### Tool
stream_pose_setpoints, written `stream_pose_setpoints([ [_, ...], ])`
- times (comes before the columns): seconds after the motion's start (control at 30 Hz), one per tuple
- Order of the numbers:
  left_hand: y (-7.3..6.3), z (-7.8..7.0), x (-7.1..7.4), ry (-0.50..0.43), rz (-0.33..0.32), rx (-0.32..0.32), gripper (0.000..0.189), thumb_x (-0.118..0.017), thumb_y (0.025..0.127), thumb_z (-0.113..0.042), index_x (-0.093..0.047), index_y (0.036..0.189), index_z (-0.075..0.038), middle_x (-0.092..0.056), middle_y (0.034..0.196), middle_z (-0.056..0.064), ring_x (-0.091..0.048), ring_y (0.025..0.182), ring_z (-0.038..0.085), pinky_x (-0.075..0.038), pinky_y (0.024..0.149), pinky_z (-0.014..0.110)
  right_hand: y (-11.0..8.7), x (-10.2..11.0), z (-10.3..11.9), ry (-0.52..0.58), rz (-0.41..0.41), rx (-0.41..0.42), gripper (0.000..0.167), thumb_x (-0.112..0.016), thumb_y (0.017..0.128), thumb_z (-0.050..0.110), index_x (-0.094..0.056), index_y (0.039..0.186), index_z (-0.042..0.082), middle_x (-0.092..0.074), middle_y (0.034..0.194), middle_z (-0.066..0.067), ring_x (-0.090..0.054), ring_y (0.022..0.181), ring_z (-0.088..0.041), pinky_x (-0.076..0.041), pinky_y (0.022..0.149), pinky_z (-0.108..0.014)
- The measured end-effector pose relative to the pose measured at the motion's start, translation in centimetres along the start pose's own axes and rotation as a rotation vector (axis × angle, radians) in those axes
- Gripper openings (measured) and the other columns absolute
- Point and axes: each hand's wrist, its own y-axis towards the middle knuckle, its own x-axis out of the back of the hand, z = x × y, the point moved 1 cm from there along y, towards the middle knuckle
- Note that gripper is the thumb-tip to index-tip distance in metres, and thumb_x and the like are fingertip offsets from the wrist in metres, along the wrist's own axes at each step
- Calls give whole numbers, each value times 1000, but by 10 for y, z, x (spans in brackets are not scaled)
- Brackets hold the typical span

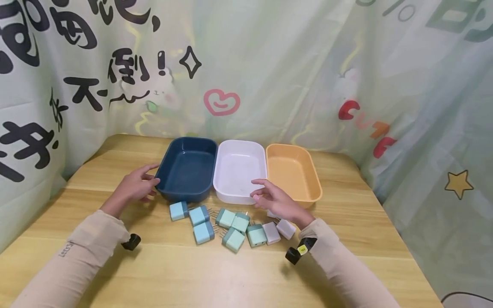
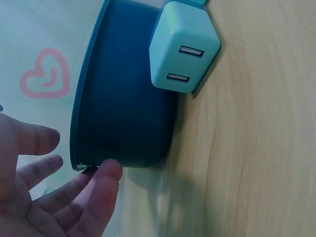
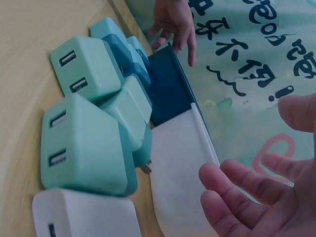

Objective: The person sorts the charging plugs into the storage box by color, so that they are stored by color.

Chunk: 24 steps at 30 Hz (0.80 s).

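Note:
My left hand [image 1: 135, 186], fingers loosely spread, is at the left side of a navy blue bin [image 1: 184, 196]; in the left wrist view fingertips appear to touch its rim [image 2: 79, 165]. My right hand [image 1: 280, 202] hovers by the front right corner of a white bin [image 1: 234, 198], its fingers relaxed and holding nothing. In front of the bins lies a loose row of USB charger plugs: light blue chargers [image 1: 203, 233] on the left, mint green chargers [image 1: 233, 239] in the middle, pale white chargers [image 1: 286, 229] on the right. One pale charger is partly hidden under my right hand.
An orange bin [image 1: 316, 188] stands right of the white one, all three side by side. A printed curtain [image 1: 269, 85] hangs behind the wooden table [image 1: 215, 278]. Wrist cameras [image 1: 132, 242] sit on both wrists. Metal prongs stick out of several chargers.

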Motion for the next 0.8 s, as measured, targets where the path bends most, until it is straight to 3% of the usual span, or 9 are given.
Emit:
stream_pose_setpoints([
  [0.2,4,3,-1,7,7,-4,60,-47,101,-18,-22,155,-14,-40,138,34,-66,91,32,-57,64,38,10,-9,1,-9,25,10,51,-54,100,10,-32,144,-4,-53,124,-28,-61,102,-46,-51,91,-40],
  [0.5,4,6,-2,57,15,-62,59,-47,99,-14,-24,153,-5,-42,135,36,-67,85,29,-57,62,36,21,-23,5,-60,60,0,47,-54,100,14,-38,142,2,-57,122,-21,-65,96,-39,-52,88,-37],
  [0.8,5,7,-4,52,25,-59,58,-47,100,-14,-25,152,-4,-40,136,36,-66,88,31,-56,61,36,29,-36,6,-109,107,-13,42,-55,100,18,-44,138,4,-59,120,-20,-67,91,-30,-52,82,-32],
])
